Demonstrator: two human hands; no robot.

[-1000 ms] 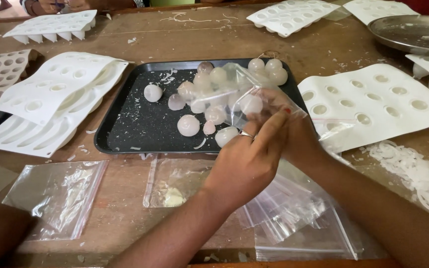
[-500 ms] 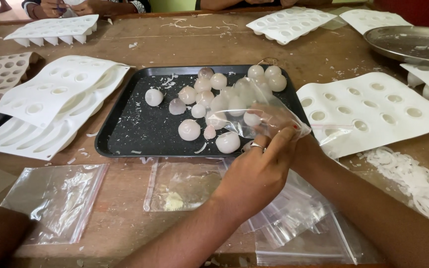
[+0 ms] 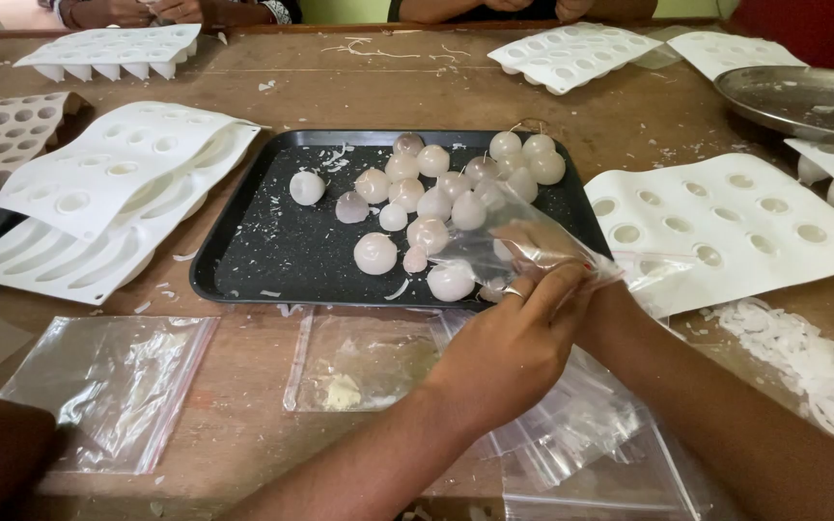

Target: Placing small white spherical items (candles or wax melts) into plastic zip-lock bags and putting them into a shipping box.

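Low in the centre of the frame, the left hand (image 3: 514, 342) was closed on the mouth of a clear plastic bag (image 3: 523, 246), fingers pinching its edge. The right hand (image 3: 602, 301) lay mostly hidden behind the left; it seemed to grip the same bag's opening, though its fingers could not be made out. The bag stretched up and left from the hands, over the lower right rim of the black tray (image 3: 243, 260). Whether any ball was already inside it could not be told through the film.

The thin film looked easy to tear or slip out of a pinch, and a dragged bag edge could knock the nearest white balls (image 3: 451, 280) rolling across the tray.

Nearest, at lower left, a flat zip bag (image 3: 108, 381) lay on the wooden table (image 3: 417, 87), and another bag (image 3: 359, 362) at lower centre held a few white crumbs. A loose pile of empty bags (image 3: 581, 434) sat under the forearms.

The tray held about twenty pale round balls and scattered white flakes. White moulds (image 3: 736, 227) with empty round cavities lay right of the tray, and stacked ones (image 3: 98, 183) to its left. Further moulds and a metal plate (image 3: 803, 96) sat along the top edge.
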